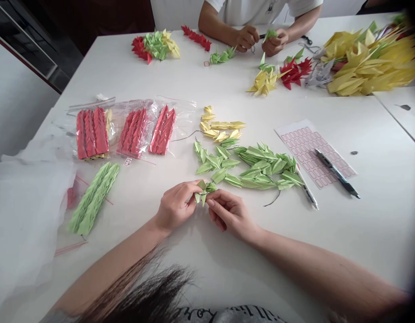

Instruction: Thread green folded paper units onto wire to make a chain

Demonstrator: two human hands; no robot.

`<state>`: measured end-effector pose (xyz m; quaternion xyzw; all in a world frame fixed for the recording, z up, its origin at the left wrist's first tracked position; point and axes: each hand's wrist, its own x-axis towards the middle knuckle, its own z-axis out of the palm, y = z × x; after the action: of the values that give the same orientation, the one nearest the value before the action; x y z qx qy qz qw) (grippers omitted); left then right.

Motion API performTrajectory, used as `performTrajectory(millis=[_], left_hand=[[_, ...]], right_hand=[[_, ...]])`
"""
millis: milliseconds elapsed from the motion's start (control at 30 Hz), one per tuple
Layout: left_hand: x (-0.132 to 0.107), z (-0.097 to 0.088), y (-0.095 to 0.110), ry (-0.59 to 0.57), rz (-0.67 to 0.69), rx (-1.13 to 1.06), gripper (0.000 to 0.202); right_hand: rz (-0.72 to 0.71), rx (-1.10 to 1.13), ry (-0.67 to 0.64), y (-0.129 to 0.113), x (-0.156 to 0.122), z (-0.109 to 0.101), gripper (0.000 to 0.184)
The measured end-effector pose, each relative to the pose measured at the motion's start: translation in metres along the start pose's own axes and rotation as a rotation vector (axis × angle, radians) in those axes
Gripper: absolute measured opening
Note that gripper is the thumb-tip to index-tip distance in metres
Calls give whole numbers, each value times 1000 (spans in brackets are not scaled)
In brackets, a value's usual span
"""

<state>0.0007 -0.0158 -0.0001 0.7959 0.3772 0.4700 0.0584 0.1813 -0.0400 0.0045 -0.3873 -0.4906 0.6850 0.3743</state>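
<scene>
My left grip [176, 205] and right grip [229, 211] both pinch a small folded green paper piece [203, 190], held just above the white counter [378, 188]. Just beyond it lies a chain of folded green paper pieces [257, 168], close ahead. Bare counter opens to my right, up to a pink label sheet [313, 154] and black pen [337, 172]. Left, a bagged green stack [94, 197] sits well apart.

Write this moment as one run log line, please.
left hand + right hand: pinch green folded paper piece | beyond: green paper pile | table
</scene>
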Motion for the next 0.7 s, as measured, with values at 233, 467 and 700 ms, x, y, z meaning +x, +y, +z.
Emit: performTrajectory(millis=[233, 467, 700], left_hand=[[2, 0, 1, 14, -11, -5, 35], [1, -1, 1, 19, 12, 41, 34], [4, -3, 3, 11, 85, 75, 31]], right_hand=[[27, -5, -12, -1, 0, 2, 33], [75, 21, -73, -3, -3, 4, 36], [62, 10, -85, -1, -3, 4, 36]])
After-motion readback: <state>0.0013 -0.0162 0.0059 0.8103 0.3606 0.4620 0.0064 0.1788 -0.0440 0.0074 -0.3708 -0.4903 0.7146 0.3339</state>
